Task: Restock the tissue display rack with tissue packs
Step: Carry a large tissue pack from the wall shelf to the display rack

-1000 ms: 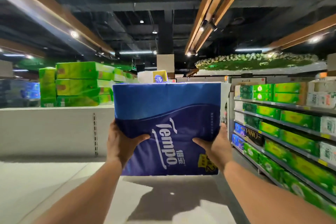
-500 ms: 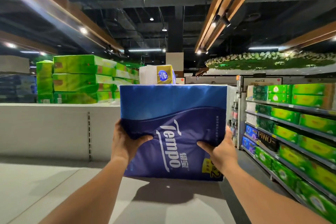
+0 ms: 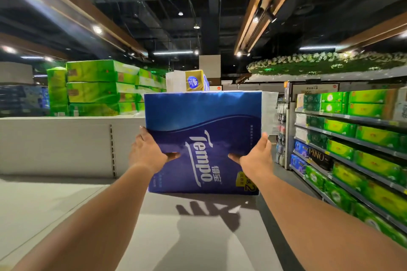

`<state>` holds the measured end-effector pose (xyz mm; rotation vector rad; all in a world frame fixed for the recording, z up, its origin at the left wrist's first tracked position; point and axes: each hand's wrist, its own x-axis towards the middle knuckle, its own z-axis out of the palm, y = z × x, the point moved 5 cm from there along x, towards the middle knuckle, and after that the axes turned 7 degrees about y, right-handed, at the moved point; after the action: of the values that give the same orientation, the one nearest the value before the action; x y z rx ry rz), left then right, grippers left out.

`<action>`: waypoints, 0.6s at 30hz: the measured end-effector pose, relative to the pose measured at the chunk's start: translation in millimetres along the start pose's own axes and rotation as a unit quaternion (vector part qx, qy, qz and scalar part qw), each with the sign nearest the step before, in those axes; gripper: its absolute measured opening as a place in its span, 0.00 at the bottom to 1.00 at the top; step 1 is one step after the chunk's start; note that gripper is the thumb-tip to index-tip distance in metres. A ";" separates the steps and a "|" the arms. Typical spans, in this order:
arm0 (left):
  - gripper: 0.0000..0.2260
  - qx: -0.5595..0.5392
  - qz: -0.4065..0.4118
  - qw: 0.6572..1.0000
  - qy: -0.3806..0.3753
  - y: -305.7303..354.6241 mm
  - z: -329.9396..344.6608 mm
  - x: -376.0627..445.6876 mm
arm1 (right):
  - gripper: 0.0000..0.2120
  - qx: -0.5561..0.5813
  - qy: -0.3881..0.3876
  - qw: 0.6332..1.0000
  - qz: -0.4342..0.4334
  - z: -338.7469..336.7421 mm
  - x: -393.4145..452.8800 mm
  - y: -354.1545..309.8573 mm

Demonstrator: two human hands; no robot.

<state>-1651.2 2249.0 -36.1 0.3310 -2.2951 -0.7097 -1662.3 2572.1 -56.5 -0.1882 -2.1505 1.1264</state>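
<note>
Fingers wrapped round both sides of the blue tissue pack [image 3: 202, 141], left hand [image 3: 147, 154] and right hand [image 3: 255, 156] level, thumbs on its face, standing tall straight ahead, bottom edge just above the white shelf [image 3: 55, 202].

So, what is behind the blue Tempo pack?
Above the blue Tempo pack a gold tissue pack shows, and at its right edge a white pack. Their lower parts and whatever else stands directly behind are covered.

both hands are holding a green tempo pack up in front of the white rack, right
Not quite: the Tempo pack is blue, not green, as the head view shows. The left hand and right hand do hold it up before the white rack.
</note>
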 end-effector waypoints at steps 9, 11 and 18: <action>0.60 0.105 0.074 0.991 -0.036 12.9 -79.3 -68.1 | 0.55 -0.123 -0.012 0.989 -0.076 -62.2 -72.9 -44.9; 0.59 0.116 0.069 0.990 -0.049 8.4 -104.4 -91.3 | 0.55 -0.138 -0.017 0.987 -0.083 -79.6 -97.9 -58.4; 0.56 0.158 0.081 0.981 -0.072 -19.3 -188.3 -177.5 | 0.49 -0.163 -0.037 0.979 -0.116 -123.3 -204.4 -96.2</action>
<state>-1392.2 2233.0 -31.4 0.2389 -2.5403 -0.2938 -1413.1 2509.7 -39.6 -0.0400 -2.3430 0.6559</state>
